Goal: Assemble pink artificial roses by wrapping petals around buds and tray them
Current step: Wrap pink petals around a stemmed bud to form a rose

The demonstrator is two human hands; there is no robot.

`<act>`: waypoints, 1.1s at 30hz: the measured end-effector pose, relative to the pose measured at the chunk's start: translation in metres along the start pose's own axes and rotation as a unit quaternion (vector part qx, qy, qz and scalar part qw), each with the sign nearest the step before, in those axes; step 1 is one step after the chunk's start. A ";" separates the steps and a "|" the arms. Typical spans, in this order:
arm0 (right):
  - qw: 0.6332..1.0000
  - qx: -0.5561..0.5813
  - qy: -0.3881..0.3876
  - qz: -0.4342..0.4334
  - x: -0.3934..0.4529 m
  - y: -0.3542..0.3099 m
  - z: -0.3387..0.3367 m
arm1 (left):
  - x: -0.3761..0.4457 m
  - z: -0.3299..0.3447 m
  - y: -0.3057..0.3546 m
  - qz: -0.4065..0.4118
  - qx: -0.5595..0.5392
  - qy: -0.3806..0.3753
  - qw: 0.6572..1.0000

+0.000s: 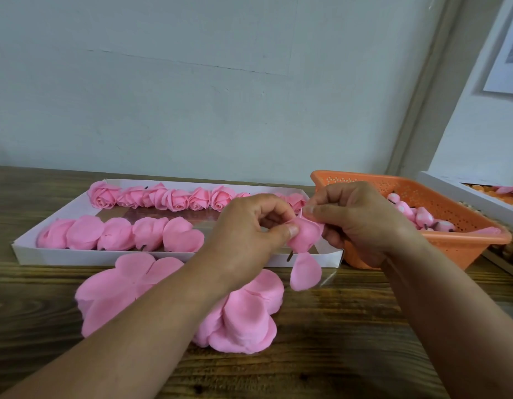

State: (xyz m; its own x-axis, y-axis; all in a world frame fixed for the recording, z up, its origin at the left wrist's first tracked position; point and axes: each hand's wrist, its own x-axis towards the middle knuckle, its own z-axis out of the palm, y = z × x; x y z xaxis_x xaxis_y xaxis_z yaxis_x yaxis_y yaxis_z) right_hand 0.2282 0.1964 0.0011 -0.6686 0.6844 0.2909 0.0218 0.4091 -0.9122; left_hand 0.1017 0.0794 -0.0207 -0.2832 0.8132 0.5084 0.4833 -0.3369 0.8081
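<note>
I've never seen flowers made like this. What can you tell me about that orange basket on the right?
The orange basket looks like plastic, rectangular, with walls full of small holes and a smooth rim. It sits upright on the wooden table, right beside the white tray. Inside lie pink buds with white spots. The right hand partly hides its near corner.

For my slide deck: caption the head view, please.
Both hands wrap a pink foam petal above a white cardboard tray.
</note>
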 end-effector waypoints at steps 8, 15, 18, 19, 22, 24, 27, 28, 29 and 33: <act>1.000 -0.010 -0.011 0.001 0.001 0.002 0.003 | 0.001 -0.001 -0.001 -0.026 -0.031 -0.008 0.999; 0.998 0.024 -0.058 -0.016 -0.002 -0.002 0.005 | 0.001 -0.001 -0.001 -0.043 -0.053 0.007 0.998; 0.997 0.024 -0.076 -0.023 -0.003 -0.003 0.005 | 0.001 -0.001 -0.001 -0.061 -0.074 0.008 0.995; 0.996 0.025 -0.079 -0.023 -0.004 -0.003 0.004 | 0.001 0.000 -0.001 -0.067 -0.082 0.007 0.994; 0.996 0.027 -0.077 -0.020 -0.005 -0.004 0.005 | 0.001 0.000 -0.001 -0.089 -0.111 0.002 0.990; 0.997 0.029 -0.073 -0.016 -0.005 -0.005 0.007 | 0.002 -0.001 -0.001 -0.107 -0.119 -0.005 0.987; 0.996 0.024 -0.083 -0.016 -0.006 -0.007 0.009 | 0.002 -0.002 0.000 -0.116 -0.115 -0.002 0.987; 0.996 0.015 -0.085 -0.016 -0.007 -0.008 0.009 | 0.002 -0.002 0.000 -0.118 -0.115 -0.001 0.986; 0.996 0.004 -0.083 -0.018 -0.008 -0.009 0.010 | 0.002 -0.002 0.000 -0.118 -0.118 0.000 0.986; 0.999 -0.012 -0.048 -0.022 -0.007 -0.007 0.014 | 0.002 0.000 0.000 -0.131 -0.110 0.018 0.985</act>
State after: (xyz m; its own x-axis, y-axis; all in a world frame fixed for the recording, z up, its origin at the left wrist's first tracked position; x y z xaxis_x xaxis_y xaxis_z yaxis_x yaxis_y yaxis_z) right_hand 0.2226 0.1801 0.0009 -0.7373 0.6046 0.3014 0.0078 0.4538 -0.8911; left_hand 0.1014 0.0810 -0.0196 -0.4060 0.8697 0.2805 0.2002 -0.2148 0.9559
